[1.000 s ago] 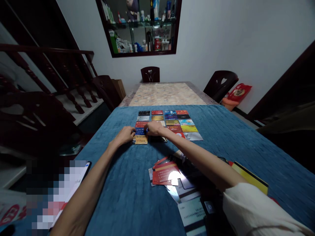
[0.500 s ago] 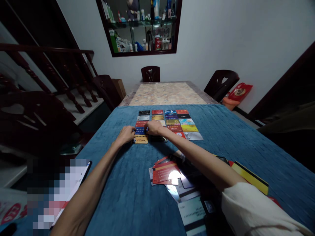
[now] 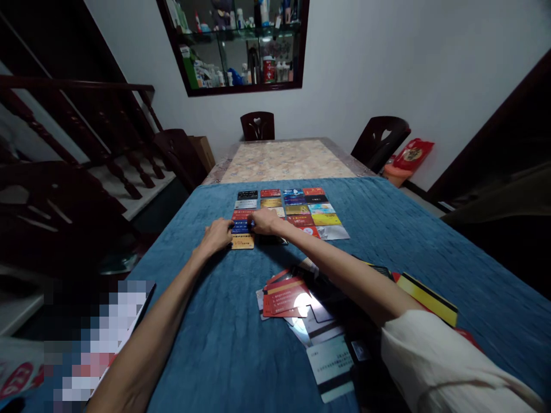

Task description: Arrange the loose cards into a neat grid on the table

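Note:
My left hand (image 3: 218,234) rests at the left side of a blue card (image 3: 241,227), its fingers curled on the card's edge. At the opposite edge, my right hand (image 3: 266,221) pinches the same card. Below it lies an orange-gold card (image 3: 243,242), and a red card (image 3: 241,214) sits just above. These belong to a block of cards laid in columns, among them a black card (image 3: 247,195), a silver card (image 3: 245,204) and a yellow card (image 3: 326,219). My right hand and forearm hide part of the second column.
A loose pile of cards, with red cards (image 3: 284,298) and a pale green card (image 3: 330,367), lies under my right forearm on the blue cloth (image 3: 206,344). A yellow striped card (image 3: 426,298) is to the right. Chairs (image 3: 257,126) stand around the table.
The view has shifted slightly, so everything sits a little further left and higher. Both hands stay at the blue card's edges, with little visible movement over the cards.

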{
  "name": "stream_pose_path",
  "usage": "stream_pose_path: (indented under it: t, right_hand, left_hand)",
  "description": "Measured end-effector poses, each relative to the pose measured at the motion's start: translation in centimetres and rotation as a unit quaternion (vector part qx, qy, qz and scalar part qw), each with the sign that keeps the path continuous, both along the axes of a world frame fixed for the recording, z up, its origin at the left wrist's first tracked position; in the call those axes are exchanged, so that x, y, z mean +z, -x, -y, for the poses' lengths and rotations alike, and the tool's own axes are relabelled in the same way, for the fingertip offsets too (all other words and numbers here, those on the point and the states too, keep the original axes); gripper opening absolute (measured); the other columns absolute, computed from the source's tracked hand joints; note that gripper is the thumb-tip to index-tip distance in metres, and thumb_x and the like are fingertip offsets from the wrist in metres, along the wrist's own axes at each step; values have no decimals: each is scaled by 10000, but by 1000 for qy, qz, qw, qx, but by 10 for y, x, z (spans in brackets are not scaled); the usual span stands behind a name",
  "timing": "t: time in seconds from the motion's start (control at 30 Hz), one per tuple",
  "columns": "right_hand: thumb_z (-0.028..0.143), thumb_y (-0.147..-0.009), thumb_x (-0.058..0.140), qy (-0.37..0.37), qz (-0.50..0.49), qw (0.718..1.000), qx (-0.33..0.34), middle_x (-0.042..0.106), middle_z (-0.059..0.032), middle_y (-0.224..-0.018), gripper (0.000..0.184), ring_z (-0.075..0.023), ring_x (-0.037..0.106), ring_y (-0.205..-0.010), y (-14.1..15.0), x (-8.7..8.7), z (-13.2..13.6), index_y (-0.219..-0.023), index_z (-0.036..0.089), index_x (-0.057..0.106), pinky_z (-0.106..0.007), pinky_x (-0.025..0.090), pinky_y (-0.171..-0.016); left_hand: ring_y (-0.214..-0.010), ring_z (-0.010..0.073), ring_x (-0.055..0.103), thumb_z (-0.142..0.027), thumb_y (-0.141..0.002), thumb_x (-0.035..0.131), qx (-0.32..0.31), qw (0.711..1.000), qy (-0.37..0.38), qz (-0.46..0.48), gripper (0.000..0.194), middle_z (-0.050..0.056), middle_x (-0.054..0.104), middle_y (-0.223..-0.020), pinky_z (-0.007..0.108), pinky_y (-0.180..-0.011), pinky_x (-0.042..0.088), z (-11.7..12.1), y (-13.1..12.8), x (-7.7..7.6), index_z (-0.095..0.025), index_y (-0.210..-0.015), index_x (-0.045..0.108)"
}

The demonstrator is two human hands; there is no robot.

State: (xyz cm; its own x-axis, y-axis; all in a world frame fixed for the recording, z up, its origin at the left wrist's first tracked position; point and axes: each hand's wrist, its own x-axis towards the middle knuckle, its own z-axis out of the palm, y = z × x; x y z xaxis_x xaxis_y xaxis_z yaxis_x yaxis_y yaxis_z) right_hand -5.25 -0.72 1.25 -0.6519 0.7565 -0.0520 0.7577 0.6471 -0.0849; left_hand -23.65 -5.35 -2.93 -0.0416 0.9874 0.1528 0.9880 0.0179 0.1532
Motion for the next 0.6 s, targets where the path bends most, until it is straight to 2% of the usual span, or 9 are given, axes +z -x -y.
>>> stream_pose_path:
  t: [0.13, 0.27, 0.43, 0.6]
  right_hand:
    - [249, -856, 600, -13, -9, 1000, 4, 663, -107, -1314, 441, -310, 577, -1233, -6, 2, -1, -1294, 269, 647, -410, 482, -957]
    - [269, -857, 603, -26, -17, 1000, 4, 669, -97, -1304, 408, -313, 553, -1245, -21, 11, -3, -1260, 263, 667, -413, 455, -966]
    - [199, -854, 554, -49, -32, 998, 0, 719, -109, -1179, 311, -323, 559, -1190, -51, 23, -1, -1103, 227, 738, -422, 422, -925]
    - [171, -898, 502, -101, -48, 994, 9, 722, -104, -1124, 276, -310, 525, -1151, -88, 24, 4, -1024, 210, 744, -371, 368, -862]
  left_hand:
    - [-994, 294, 668, -185, -827, 511, -4, 1000, 1, -2, 392, 136, 745, -1049, 366, -882, 531, -1, 1, 3, -167, -1148, 736]
    - [-988, 299, 675, -210, -847, 483, -2, 999, -14, -34, 386, 151, 750, -1056, 345, -840, 526, 0, -2, 10, -153, -1127, 742]
    - [-988, 280, 661, -264, -906, 419, -22, 997, -59, -52, 382, 140, 750, -1050, 353, -873, 503, 7, -13, 24, -144, -1015, 765]
    - [-986, 279, 624, -286, -914, 432, -53, 992, -108, -45, 354, 112, 752, -1007, 388, -900, 478, 17, -34, 36, -162, -975, 758]
